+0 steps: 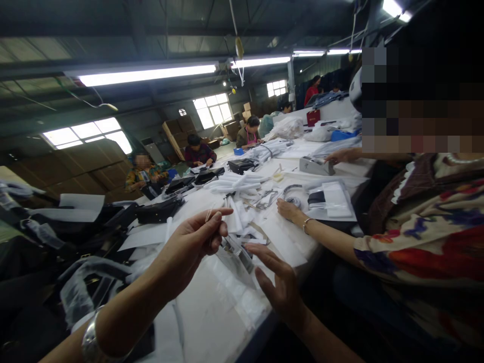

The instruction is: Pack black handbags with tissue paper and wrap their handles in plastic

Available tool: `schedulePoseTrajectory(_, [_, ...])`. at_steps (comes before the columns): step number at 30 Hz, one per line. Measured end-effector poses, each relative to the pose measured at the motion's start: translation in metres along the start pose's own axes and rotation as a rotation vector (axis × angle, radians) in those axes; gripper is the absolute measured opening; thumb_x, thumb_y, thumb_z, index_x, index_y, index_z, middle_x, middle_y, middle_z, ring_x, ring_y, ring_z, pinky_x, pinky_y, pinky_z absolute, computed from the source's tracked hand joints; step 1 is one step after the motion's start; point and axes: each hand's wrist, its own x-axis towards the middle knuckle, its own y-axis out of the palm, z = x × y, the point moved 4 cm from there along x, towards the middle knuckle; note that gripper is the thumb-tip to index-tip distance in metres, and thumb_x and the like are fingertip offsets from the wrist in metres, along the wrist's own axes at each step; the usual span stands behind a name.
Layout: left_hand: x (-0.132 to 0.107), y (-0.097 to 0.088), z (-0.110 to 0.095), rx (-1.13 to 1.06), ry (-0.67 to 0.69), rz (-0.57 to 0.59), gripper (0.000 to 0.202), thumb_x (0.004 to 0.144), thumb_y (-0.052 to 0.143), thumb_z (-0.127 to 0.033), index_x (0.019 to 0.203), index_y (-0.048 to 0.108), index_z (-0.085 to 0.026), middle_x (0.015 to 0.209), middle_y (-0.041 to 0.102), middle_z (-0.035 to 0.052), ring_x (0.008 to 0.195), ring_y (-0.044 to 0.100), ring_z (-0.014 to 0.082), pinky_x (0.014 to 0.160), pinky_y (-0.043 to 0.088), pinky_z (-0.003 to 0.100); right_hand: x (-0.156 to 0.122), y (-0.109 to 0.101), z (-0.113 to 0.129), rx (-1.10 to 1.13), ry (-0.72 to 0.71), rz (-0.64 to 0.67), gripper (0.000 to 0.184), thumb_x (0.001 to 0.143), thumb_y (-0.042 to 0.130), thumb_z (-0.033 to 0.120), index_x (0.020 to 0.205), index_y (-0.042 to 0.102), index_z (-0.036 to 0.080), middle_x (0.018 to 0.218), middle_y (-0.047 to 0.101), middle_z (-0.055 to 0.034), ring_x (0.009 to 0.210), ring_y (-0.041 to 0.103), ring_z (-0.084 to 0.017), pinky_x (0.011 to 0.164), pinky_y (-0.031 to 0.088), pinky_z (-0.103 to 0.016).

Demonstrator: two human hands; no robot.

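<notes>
While the left hand (206,231) pinches a thin pale strip (208,216) too faint to identify, the right hand (280,285), fingers loosely spread, hovers beside what seems a tape dispenser (243,256), partly hidden by the left, on the white table (202,317).

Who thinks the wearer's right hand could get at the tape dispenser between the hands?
Probably yes: the right hand is open close beside the tape dispenser, with nothing visible in between.
</notes>
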Motion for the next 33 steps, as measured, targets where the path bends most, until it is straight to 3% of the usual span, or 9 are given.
schedulePoseTrajectory(5, [-0.009, -0.002, 0.001, 0.023, 0.003, 0.036, 0.027, 0.092, 0.064, -0.033, 0.113, 0.070, -0.017, 0.074, 0.058, -0.0013, 0.059, 0.049, 0.0043, 0.055, 0.040, 0.013, 0.029, 0.016, 0.019, 0.236, 0.179, 0.115, 0.046, 0.098, 0.055, 0.039, 0.142, 0.051, 0.026, 0.142, 0.056, -0.0083, 0.136, 0.049, -0.026, 0.115, 0.037, -0.044])
schedulePoseTrajectory(10, [-0.025, -0.016, -0.005, 0.009, 0.061, 0.052, 0.026, 0.092, 0.063, -0.033, 0.114, 0.069, -0.020, 0.077, 0.061, -0.0005, 0.066, 0.057, 0.0094, 0.061, 0.050, 0.020, 0.044, 0.058, 0.026, 0.578, 0.360, 0.250, 0.034, 0.089, 0.070, 0.039, 0.118, 0.064, 0.021, 0.088, 0.074, -0.0032, 0.084, 0.072, -0.019, 0.086, 0.056, -0.035])
schedulePoseTrajectory(13, [-0.045, -0.039, -0.014, 0.126, 0.124, -0.018, 0.026, 0.092, 0.063, -0.035, 0.113, 0.070, -0.021, 0.082, 0.067, 0.0009, 0.074, 0.063, 0.0116, 0.071, 0.053, 0.023, 0.042, 0.075, 0.027, 0.688, 0.489, 0.259, 0.021, 0.088, 0.071, 0.037, 0.091, 0.071, 0.017, 0.072, 0.072, -0.0018, 0.068, 0.068, -0.012, 0.070, 0.055, -0.024])
schedulePoseTrajectory(17, [-0.088, -0.079, -0.028, 0.447, 0.145, -0.158, 0.032, 0.088, 0.068, -0.038, 0.115, 0.070, -0.022, 0.088, 0.075, 0.0046, 0.085, 0.069, 0.0170, 0.080, 0.054, 0.026, 0.047, 0.098, 0.028, 0.741, 0.589, 0.381, 0.025, 0.086, 0.072, 0.041, 0.093, 0.075, 0.017, 0.064, 0.067, 0.0014, 0.051, 0.061, -0.008, 0.050, 0.049, -0.017])
schedulePoseTrajectory(20, [-0.131, -0.123, -0.030, 0.589, 0.164, -0.409, 0.039, 0.084, 0.071, -0.045, 0.116, 0.070, -0.022, 0.096, 0.076, 0.0061, 0.088, 0.070, 0.0203, 0.080, 0.056, 0.029, 0.050, 0.124, 0.024, 0.603, 0.614, 0.592, 0.032, 0.085, 0.071, 0.046, 0.093, 0.076, 0.015, 0.062, 0.065, 0.0010, 0.043, 0.057, -0.006, 0.041, 0.044, -0.015])
schedulePoseTrajectory(23, [-0.177, -0.178, -0.008, 0.551, 0.125, -0.749, 0.041, 0.081, 0.071, -0.054, 0.108, 0.071, -0.022, 0.093, 0.075, 0.0044, 0.086, 0.069, 0.0195, 0.077, 0.056, 0.028, 0.045, 0.155, 0.019, 0.400, 0.561, 0.845, 0.034, 0.085, 0.070, 0.046, 0.082, 0.076, 0.012, 0.060, 0.066, -0.0007, 0.042, 0.057, -0.007, 0.039, 0.042, -0.015])
schedulePoseTrajectory(26, [-0.209, -0.216, 0.040, 0.471, -0.040, -0.905, 0.046, 0.074, 0.074, -0.059, 0.099, 0.072, -0.020, 0.090, 0.074, 0.0049, 0.085, 0.067, 0.0207, 0.068, 0.053, 0.025, 0.033, 0.184, 0.013, 0.276, 0.506, 1.047, 0.031, 0.087, 0.065, 0.040, 0.079, 0.075, 0.012, 0.060, 0.066, -0.0007, 0.044, 0.059, -0.008, 0.039, 0.042, -0.014])
schedulePoseTrajectory(30, [-0.215, -0.213, 0.101, 0.396, -0.213, -0.721, 0.042, 0.072, 0.076, -0.056, 0.094, 0.076, -0.021, 0.087, 0.073, 0.0058, 0.084, 0.066, 0.0227, 0.065, 0.049, 0.025, 0.016, 0.212, 0.011, 0.211, 0.488, 1.171, 0.026, 0.087, 0.063, 0.033, 0.085, 0.077, 0.012, 0.062, 0.067, -0.0008, 0.046, 0.061, -0.008, 0.041, 0.043, -0.013])
schedulePoseTrajectory(33, [-0.204, -0.192, 0.119, 0.310, -0.190, -0.615, 0.031, 0.071, 0.081, -0.045, 0.091, 0.079, -0.022, 0.074, 0.069, 0.0041, 0.073, 0.063, 0.0216, 0.070, 0.049, 0.028, 0.007, 0.227, 0.015, 0.233, 0.513, 1.215, 0.025, 0.087, 0.063, 0.033, 0.091, 0.078, 0.013, 0.062, 0.066, -0.0002, 0.046, 0.060, -0.007, 0.041, 0.044, -0.013])
